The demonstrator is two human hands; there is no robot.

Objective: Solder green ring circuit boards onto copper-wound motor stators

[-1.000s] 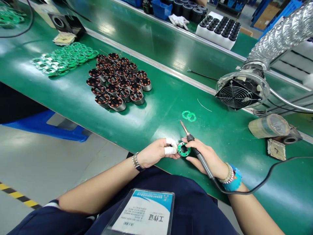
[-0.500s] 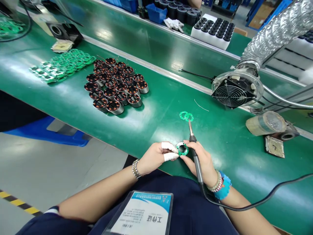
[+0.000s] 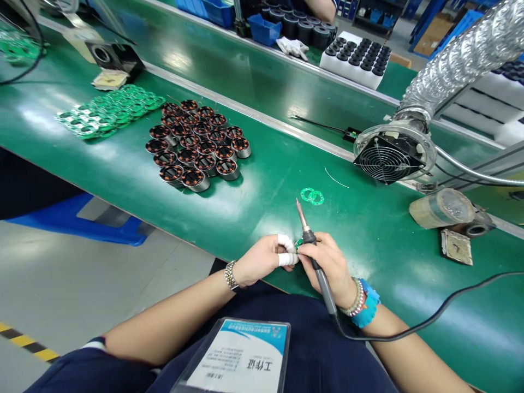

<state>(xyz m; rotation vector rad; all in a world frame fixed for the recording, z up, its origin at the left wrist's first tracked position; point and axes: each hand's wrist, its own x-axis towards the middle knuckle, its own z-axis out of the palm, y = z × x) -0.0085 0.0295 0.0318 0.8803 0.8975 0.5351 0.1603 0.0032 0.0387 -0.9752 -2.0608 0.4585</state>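
My left hand (image 3: 262, 258), its thumb and finger wrapped in white tape, pinches a green ring-shaped circuit board (image 3: 298, 243) near the table's front edge. Fingers and the iron hide most of that board, and I cannot tell what is fixed under it. In my right hand (image 3: 332, 268) lies a soldering iron (image 3: 325, 286), its bare tip pointing up and away from me. The right fingertips also touch the board's edge. Beyond the iron's tip, two overlapping green rings (image 3: 317, 198) lie flat on the green table (image 3: 262, 213).
Copper-wound motor stators (image 3: 195, 179) stand in a cluster left of centre, beside a panel of ring boards (image 3: 110, 112). A fume fan (image 3: 385, 159) hangs at right above a solder-wire tub (image 3: 442, 210) and sponge tray (image 3: 456, 246). The iron's cable (image 3: 446, 316) trails right.
The iron's tip has swung left, away from the loose rings. My right hand has shifted slightly left, and the held board has turned so that less of its face shows.
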